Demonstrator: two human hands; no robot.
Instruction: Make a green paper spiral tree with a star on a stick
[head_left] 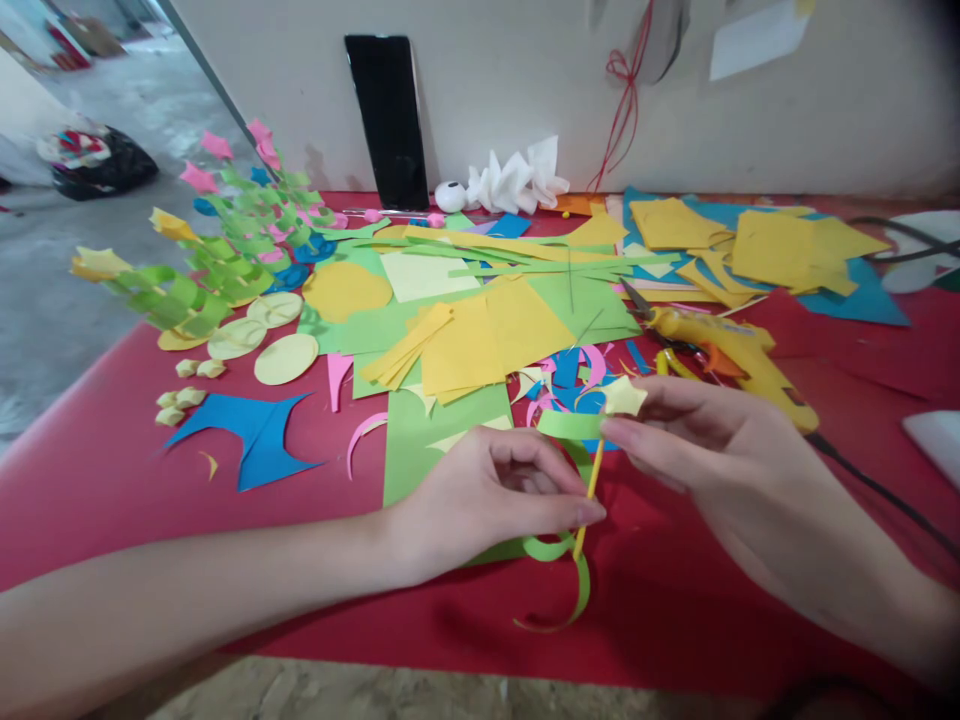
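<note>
Left hand (480,490) clamps the yellow stem (596,470) between thumb and fingers; right hand (705,440) pinches the pale-yellow star (625,396) atop it. Both reach inward from opposite sides.

No legible text, faint marking on the yellow glue gun (751,343), too blurred to read

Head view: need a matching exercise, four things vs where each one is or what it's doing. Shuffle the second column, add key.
Things
1. Pale star
2. Phone
3. Glue gun
4. Left hand

Places or states
A. Lying beyond the right hand
B. Pinching the yellow stick
C. At the stick's upper end
D. Leaning against the wall

Pairs: 1-C, 2-D, 3-A, 4-B
</note>
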